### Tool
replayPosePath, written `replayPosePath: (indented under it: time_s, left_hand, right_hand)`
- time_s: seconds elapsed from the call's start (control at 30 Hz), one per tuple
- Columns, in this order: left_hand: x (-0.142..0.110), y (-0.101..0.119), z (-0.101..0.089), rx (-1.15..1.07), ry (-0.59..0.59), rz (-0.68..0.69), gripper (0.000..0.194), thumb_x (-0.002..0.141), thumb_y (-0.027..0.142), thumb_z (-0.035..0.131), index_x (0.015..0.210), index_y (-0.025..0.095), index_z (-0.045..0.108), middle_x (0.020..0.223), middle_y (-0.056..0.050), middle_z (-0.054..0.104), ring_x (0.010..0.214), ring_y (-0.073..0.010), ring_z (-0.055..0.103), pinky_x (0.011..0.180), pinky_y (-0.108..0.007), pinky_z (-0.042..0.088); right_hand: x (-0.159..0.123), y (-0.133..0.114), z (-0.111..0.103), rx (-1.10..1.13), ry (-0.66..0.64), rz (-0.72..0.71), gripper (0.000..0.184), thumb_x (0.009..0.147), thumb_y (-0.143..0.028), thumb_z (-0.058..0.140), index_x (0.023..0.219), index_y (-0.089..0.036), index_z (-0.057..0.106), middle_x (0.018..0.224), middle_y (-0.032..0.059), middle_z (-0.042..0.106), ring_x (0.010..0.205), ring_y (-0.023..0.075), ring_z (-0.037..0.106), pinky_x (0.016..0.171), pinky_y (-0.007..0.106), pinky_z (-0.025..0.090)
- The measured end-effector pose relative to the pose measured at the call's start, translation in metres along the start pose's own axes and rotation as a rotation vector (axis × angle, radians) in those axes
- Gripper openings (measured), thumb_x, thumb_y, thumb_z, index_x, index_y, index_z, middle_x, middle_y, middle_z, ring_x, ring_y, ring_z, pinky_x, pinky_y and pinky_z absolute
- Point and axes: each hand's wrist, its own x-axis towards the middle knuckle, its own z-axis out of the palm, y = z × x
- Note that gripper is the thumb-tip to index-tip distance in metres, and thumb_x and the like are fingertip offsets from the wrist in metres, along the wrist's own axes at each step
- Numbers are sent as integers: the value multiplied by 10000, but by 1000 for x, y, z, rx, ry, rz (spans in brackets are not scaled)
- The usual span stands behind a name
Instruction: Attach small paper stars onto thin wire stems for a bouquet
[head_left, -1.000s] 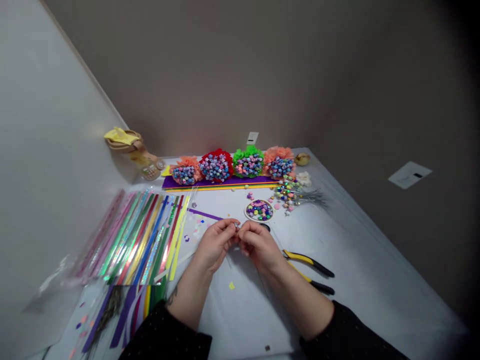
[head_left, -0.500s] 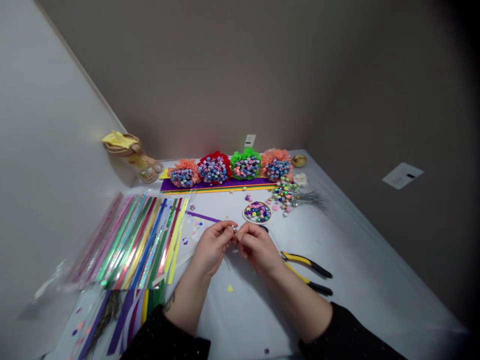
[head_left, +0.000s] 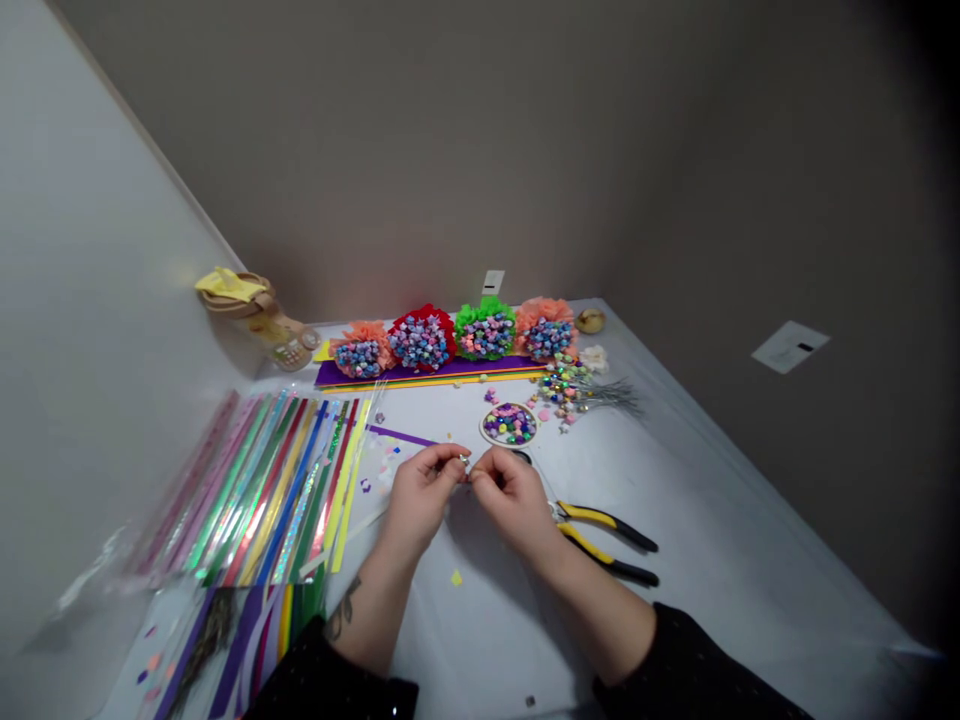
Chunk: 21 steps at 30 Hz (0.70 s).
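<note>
My left hand (head_left: pixel 421 498) pinches a small silvery paper star (head_left: pixel 464 460) between thumb and forefinger. Close beside it, the fingers of my right hand (head_left: pixel 516 502) are pressed together near the star; whatever they grip is too small to make out. Just beyond the hands is a round white bowl (head_left: pixel 482 428) of colourful little stars. Pliers with yellow and black handles (head_left: pixel 611 522) lie to the right of my right wrist, jaws partly hidden. Stars on thin wire stems (head_left: pixel 611 396) lie in a bunch behind the bowl, to the right.
Clear-wrapped colourful paper strips (head_left: pixel 255 490) cover the table's left side. Star bouquets in crepe paper (head_left: pixel 486 330) stand along the back on purple sheets (head_left: pixel 337 373). A tan basket (head_left: pixel 236 298) is at the back left. Paper scraps (head_left: pixel 457 578) lie about.
My hands have drawn slightly apart at the fingertips, with the star still in my left. The whole view has shifted a little.
</note>
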Motion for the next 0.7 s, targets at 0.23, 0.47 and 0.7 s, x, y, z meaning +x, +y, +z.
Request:
replayPosePath:
  time_s: [0.23,0.47,0.7]
  left_hand:
    - [-1,2,-1,124,-22,37,178,713,253,632,846,156,701,764,-36,700,687,-162,637,657,-256,512]
    - [-3,3,-1,156,-31,87,147,705,247,636,802,160,704,800,-44,710,756,-171,641,695,-255,510]
    - [-1,-5,-2,-60,-36,-23,215,684,284,698,845,142,692,754,-32,689,672,-134,619,663,-241,505]
  right_hand:
    - [1,0,-2,-141,6,-131,161,716,-139,466,569,-196,434,556,-28,445,553,123,430,536,239,302]
    - [1,1,-2,-72,-29,-39,159,746,-199,472,590,-190,442,555,-33,444,537,112,420,513,226,316]
    - [1,1,-1,8,-33,6,141,744,-228,505,614,-174,512,582,-17,495,559,114,446,535,228,360]
